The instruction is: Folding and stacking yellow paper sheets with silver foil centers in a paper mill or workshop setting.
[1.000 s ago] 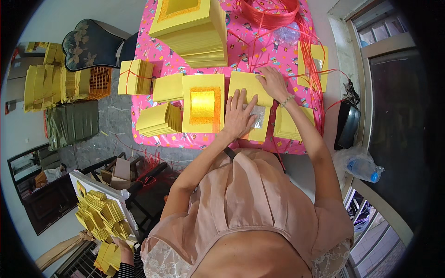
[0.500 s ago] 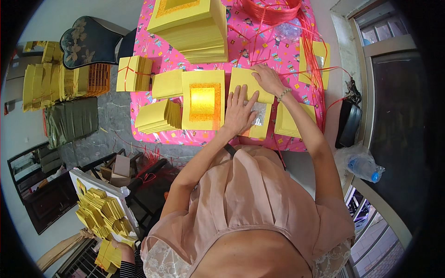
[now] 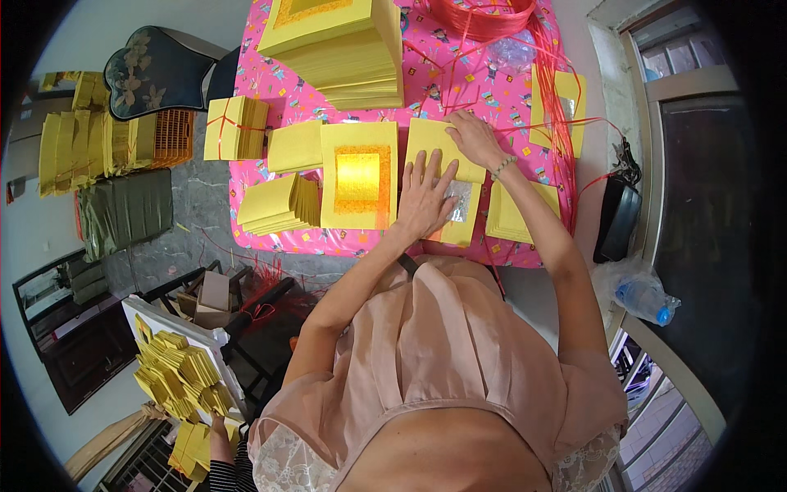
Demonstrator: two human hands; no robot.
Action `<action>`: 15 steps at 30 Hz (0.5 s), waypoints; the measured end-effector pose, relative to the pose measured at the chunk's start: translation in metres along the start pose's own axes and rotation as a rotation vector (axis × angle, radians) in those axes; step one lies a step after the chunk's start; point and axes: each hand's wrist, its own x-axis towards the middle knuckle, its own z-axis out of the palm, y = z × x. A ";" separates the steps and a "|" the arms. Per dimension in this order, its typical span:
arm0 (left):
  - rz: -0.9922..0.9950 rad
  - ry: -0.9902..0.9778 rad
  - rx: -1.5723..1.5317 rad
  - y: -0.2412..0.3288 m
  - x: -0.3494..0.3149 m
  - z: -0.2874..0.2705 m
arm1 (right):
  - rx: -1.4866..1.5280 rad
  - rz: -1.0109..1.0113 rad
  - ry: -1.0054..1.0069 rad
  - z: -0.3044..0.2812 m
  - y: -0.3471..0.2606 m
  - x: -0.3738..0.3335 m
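the left hand (image 3: pixel 426 197) lies flat, fingers spread, across the yellow paper (image 3: pixel 428 137) on the pink tablecloth (image 3: pixel 516 253); the right hand (image 3: pixel 475 141) bends over the paper's upper right, pinching or not i can't tell.

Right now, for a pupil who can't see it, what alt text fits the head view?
A person's left hand lies flat on yellow paper, the right hand at its upper right corner, on a pink patterned tablecloth. Beyond are a tall yellow stack and coiled red string.
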 end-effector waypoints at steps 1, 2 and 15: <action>-0.005 -0.008 0.009 0.000 -0.001 0.001 | -0.003 -0.011 0.007 -0.001 -0.002 -0.001; -0.006 -0.005 0.011 0.000 -0.001 0.001 | -0.006 -0.021 0.014 -0.001 -0.004 -0.001; -0.008 -0.027 0.000 -0.002 -0.004 0.006 | -0.047 -0.007 0.000 0.001 -0.006 -0.002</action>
